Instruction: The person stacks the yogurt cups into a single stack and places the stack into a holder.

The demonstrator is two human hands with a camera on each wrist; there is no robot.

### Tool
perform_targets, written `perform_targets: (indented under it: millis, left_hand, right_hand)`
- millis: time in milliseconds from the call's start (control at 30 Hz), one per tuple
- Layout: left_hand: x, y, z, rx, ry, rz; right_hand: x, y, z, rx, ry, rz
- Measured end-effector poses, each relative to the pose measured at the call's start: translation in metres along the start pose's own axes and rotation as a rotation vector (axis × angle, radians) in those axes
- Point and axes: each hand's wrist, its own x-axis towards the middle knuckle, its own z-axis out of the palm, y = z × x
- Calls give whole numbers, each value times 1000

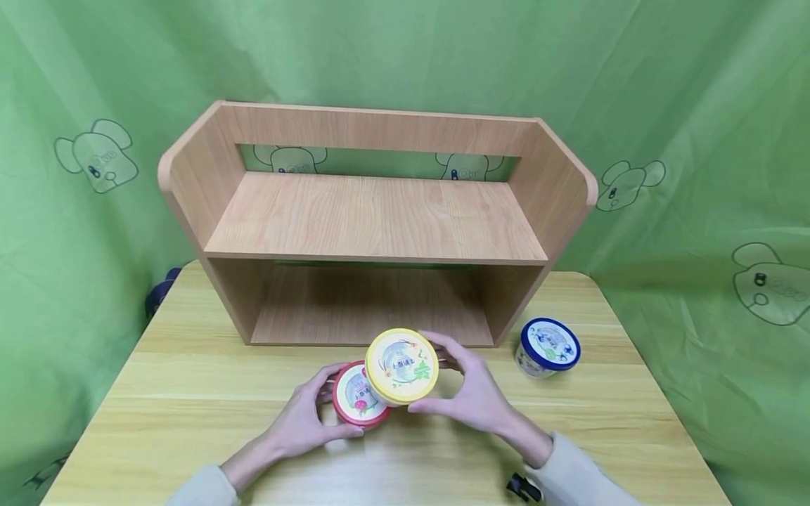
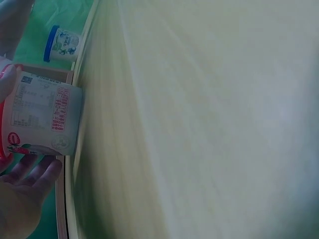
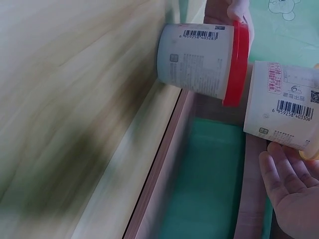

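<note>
My left hand (image 1: 302, 419) grips a paper tub with a red lid (image 1: 358, 396) from the left, thumb at the front and fingers behind. A similar tub with a yellow lid (image 1: 401, 367) is in my right hand (image 1: 476, 393), held from the right between thumb and fingers. In the head view the yellow lid overlaps part of the red one. From the right wrist, the red-lidded tub (image 3: 197, 62) shows its base close over the tabletop, while the yellow-lidded tub (image 3: 281, 104) is farther from the table surface. Both tubs carry printed labels with barcodes.
A blue-lidded tub (image 1: 548, 347) stands on the table (image 1: 209, 393) at the right, beside the shelf. The two-tier wooden shelf (image 1: 380, 218) stands behind the hands. A small black object (image 1: 524, 487) lies near my right sleeve. Green printed curtains (image 1: 405, 49) surround the table.
</note>
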Motion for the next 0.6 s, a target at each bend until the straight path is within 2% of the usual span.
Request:
perform_targets:
  millis: [233, 600]
  left_hand:
    - [1, 2, 0, -14, -8, -5]
    - [1, -1, -1, 35, -6, -1]
  right_hand:
    - [7, -1, 8, 12, -15, -9]
    - [13, -2, 18, 47, -45, -41]
